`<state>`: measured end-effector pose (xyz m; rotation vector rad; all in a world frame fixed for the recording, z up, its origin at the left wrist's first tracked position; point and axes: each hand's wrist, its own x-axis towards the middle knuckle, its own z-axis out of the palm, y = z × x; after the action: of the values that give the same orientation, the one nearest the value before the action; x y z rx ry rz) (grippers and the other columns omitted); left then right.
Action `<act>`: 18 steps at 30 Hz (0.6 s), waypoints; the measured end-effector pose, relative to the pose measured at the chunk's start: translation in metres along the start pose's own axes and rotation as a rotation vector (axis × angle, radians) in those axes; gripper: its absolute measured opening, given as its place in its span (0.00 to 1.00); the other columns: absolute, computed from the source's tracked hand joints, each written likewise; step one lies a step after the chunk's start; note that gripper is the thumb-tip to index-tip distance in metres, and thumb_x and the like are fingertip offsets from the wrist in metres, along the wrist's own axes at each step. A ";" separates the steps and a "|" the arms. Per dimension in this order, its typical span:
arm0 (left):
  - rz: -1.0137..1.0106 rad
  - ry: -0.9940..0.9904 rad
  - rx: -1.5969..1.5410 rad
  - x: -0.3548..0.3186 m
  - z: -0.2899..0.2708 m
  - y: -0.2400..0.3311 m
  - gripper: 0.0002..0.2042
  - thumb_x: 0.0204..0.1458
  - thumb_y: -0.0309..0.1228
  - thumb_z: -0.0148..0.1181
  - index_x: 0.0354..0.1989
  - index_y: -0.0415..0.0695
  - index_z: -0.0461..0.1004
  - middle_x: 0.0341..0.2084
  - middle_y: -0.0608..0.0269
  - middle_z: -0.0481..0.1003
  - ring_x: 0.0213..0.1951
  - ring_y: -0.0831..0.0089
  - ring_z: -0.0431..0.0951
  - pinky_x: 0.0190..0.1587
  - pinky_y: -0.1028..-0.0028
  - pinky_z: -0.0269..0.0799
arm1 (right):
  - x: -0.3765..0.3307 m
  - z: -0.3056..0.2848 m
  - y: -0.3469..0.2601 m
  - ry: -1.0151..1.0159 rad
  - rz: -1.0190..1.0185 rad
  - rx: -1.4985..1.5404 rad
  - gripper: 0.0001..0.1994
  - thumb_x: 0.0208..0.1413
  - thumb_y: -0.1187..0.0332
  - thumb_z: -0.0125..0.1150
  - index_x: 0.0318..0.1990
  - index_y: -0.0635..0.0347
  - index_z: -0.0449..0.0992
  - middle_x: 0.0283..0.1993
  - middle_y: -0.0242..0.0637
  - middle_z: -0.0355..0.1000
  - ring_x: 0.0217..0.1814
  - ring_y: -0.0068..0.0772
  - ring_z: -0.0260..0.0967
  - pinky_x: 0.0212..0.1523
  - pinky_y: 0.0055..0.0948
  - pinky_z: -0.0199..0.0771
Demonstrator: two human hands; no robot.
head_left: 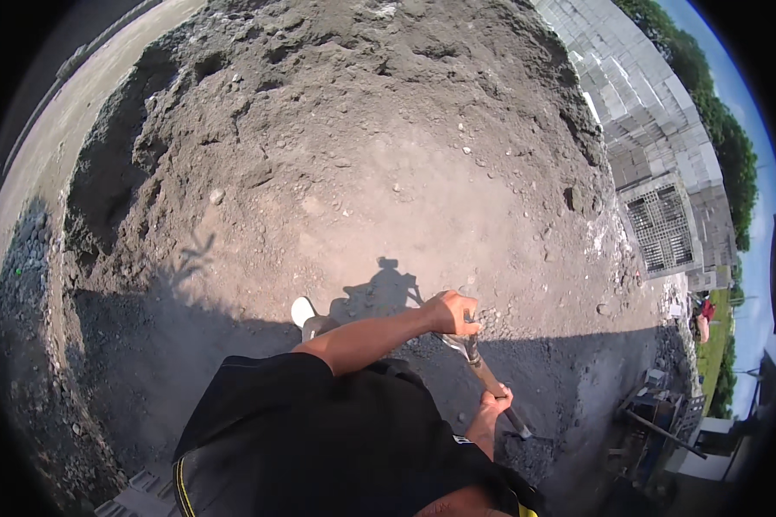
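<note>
My left hand [451, 312] is closed around the upper end of a shovel [485, 372], its arm stretched across in front of me. Lower on the same shaft, my right hand [496, 399] is wrapped around the brownish wood. The shaft slants down to the right, dark near my left fist and greyish past my right hand. Its lower end lies over shaded, gravelly ground; the blade cannot be made out clearly. A pale shoe [302, 310] shows left of my left forearm, on loose grey-brown soil [405, 172].
A rough earth bank [319, 43] rises ahead and curves down the left. Stacked grey blocks [634, 77] and a slatted crate or pallet [660, 226] stand at right. Dark machinery [651, 418] sits lower right. A person in red [705, 314] is farther off. Stones dot the ground.
</note>
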<state>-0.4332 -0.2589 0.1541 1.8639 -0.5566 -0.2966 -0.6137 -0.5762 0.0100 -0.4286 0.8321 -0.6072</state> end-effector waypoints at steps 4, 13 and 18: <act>0.527 -0.001 -0.155 0.049 0.019 0.137 0.17 0.32 0.41 0.62 0.14 0.40 0.65 0.07 0.56 0.65 0.13 0.56 0.67 0.17 0.65 0.60 | -0.065 0.021 -0.128 -0.181 -0.317 0.123 0.06 0.45 0.69 0.49 0.20 0.55 0.62 0.19 0.28 0.58 0.25 0.24 0.59 0.31 0.26 0.61; 0.281 0.133 -0.115 -0.045 -0.015 0.054 0.11 0.39 0.37 0.62 0.24 0.43 0.70 0.15 0.59 0.70 0.19 0.64 0.72 0.23 0.70 0.65 | -0.023 0.083 -0.082 -0.284 -0.142 0.169 0.14 0.51 0.59 0.51 0.19 0.56 0.62 0.15 0.28 0.60 0.17 0.23 0.59 0.23 0.22 0.64; -0.320 0.521 -0.274 -0.174 -0.085 0.013 0.09 0.43 0.28 0.60 0.32 0.39 0.70 0.18 0.64 0.71 0.18 0.80 0.69 0.20 0.78 0.63 | 0.003 0.133 0.121 -0.132 0.518 -0.496 0.14 0.49 0.67 0.53 0.15 0.50 0.57 0.14 0.27 0.57 0.17 0.24 0.58 0.24 0.25 0.65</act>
<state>-0.5463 -0.1050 0.1855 1.6666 0.1356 -0.0802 -0.4681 -0.4712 0.0194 -0.6640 0.9205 0.1157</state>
